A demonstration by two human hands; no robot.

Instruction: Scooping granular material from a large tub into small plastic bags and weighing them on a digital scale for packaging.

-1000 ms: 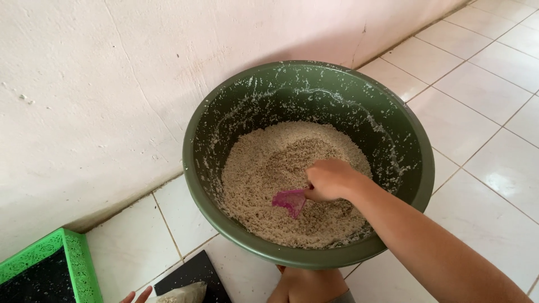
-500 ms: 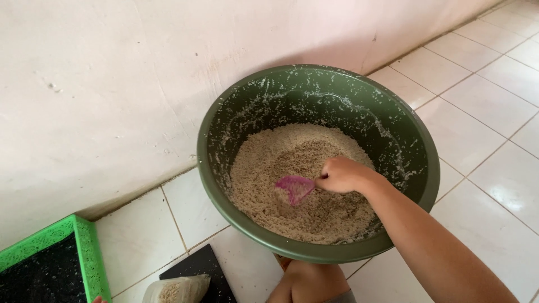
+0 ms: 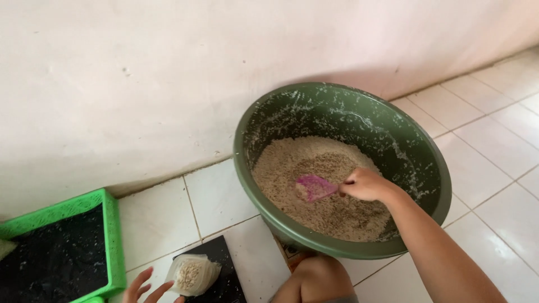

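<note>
The right hand (image 3: 368, 184) is closed around the handle end of a small pink scoop (image 3: 313, 187), fingers wrapped, thumb side up. The scoop's bowl extends to the left of the grip in the head view, so its long axis runs roughly level across the picture, from the hand on the right to the bowl tip on the left, tilted slightly downward at the tip. The open face of the scoop appears to face up and toward the camera; whether it carries any grain cannot be told.

The scoop sits over, and at its tip appears to touch, the pale grainy mix (image 3: 314, 185) that fills the bottom of the large green basin (image 3: 252, 168). The basin stands on the white tiled floor (image 3: 494, 168), close against the pale wall (image 3: 168, 84), with grain specks stuck to its inner side.

The left hand (image 3: 147, 287) lies at the lower edge of the picture, well apart from the basin, fingers spread and loosely touching a small clear bag (image 3: 192, 275) partly filled with the same pale grain. The bag rests on a flat black object (image 3: 224, 269), its nature unclear. The bag lies down and to the left of the scoop tip, the left hand being the nearer to it.

A bright green tray (image 3: 109, 241) with a dark interior stands at the far left. The person's knee (image 3: 317, 278) shows below the basin
</note>
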